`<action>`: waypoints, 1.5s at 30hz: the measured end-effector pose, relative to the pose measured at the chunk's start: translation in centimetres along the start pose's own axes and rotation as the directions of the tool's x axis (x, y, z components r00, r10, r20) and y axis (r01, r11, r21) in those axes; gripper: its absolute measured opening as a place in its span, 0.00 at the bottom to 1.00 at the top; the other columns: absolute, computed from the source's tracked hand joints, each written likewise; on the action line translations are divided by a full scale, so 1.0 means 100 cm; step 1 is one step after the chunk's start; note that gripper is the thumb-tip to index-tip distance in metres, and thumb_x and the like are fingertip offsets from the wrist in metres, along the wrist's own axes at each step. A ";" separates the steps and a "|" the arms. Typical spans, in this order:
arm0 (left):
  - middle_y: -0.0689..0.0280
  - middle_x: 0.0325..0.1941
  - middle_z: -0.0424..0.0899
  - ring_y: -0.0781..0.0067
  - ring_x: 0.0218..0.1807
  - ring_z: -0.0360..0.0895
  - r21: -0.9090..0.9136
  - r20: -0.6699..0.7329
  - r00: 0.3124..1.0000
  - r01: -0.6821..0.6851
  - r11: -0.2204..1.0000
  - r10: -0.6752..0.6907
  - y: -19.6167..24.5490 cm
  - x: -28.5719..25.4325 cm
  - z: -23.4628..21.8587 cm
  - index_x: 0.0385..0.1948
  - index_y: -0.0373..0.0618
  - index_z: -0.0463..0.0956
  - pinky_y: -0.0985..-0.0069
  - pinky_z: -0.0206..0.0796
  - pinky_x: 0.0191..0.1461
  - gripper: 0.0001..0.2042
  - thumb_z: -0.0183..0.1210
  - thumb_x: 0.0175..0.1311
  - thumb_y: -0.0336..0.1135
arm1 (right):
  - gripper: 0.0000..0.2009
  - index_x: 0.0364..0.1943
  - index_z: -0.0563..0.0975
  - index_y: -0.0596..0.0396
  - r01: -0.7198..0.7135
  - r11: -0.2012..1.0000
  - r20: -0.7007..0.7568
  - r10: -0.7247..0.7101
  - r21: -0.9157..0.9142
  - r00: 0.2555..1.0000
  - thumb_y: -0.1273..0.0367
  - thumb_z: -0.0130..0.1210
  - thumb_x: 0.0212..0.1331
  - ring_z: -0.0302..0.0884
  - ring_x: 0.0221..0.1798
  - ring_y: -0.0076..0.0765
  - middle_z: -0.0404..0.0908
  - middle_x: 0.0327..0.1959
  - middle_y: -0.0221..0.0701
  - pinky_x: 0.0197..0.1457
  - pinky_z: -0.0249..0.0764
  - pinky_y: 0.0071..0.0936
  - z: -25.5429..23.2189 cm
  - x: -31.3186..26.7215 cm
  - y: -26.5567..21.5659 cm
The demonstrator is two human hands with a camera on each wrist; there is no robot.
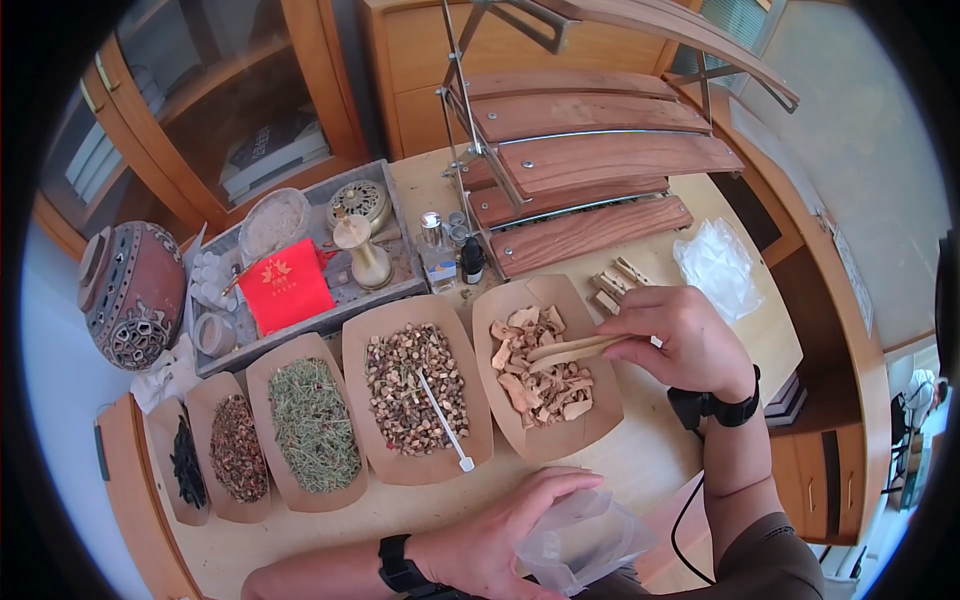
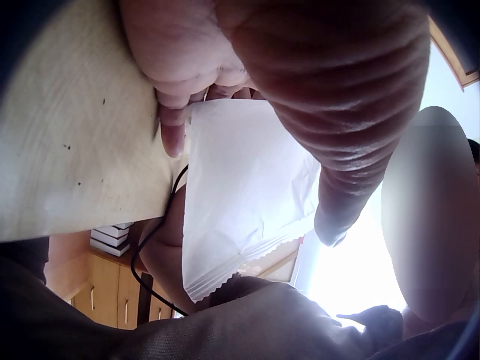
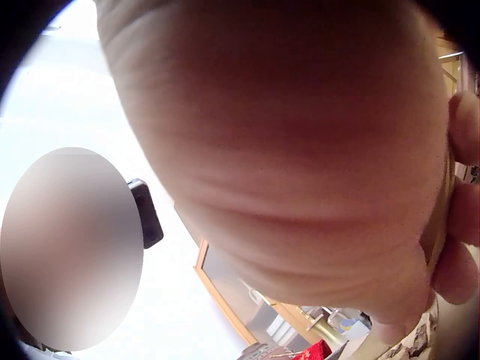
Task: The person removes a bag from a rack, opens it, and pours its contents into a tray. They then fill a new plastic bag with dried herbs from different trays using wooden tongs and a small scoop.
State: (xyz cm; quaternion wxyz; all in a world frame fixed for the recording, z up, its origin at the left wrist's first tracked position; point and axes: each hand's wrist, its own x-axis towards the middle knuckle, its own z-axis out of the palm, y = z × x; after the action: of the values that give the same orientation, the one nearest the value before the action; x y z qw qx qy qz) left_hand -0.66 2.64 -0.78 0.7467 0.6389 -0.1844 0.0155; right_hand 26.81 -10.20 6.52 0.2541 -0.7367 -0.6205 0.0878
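My right hand (image 1: 672, 335) grips wooden tongs (image 1: 575, 351), whose tips lie over pale dried slices (image 1: 545, 395) in the rightmost brown paper tray (image 1: 508, 430). In the right wrist view the palm hides most of the tongs. Low at the table's front edge, my left hand (image 1: 490, 535) holds a small translucent bag (image 2: 244, 187) with a serrated edge, between the thumb and the other fingers. Left of the slices, a second tray (image 1: 365, 340) holds small chopped brown pieces (image 1: 405, 385) with a thin white spoon (image 1: 443, 420) lying across them.
Further left stand trays of green cut herb (image 1: 312, 425), reddish bits (image 1: 238, 450) and dark strips (image 1: 186, 465). Behind them is a grey tray (image 1: 408, 245) with a red pouch (image 1: 287, 287). A folding wooden rack (image 1: 600, 165), clothespins (image 1: 617, 285) and crumpled clear plastic (image 1: 717, 268) sit at the back right.
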 end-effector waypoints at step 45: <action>0.55 0.76 0.59 0.57 0.78 0.62 -0.074 -0.022 1.000 0.006 0.997 -0.007 -0.003 -0.003 0.005 0.77 0.38 0.51 0.56 0.60 0.79 0.56 0.83 0.50 0.44 | 0.09 0.38 0.87 0.59 -0.201 0.959 0.078 0.189 0.200 0.979 0.76 0.72 0.53 0.82 0.32 0.41 0.86 0.32 0.36 0.39 0.77 0.31 -0.011 -0.005 0.023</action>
State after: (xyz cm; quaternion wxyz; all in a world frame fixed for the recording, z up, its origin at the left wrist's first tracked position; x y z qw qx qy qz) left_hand -0.99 2.15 -1.11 0.7718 0.6114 -0.1743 0.0135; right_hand 29.23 -11.16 6.24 0.3014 -0.7609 -0.5395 0.1977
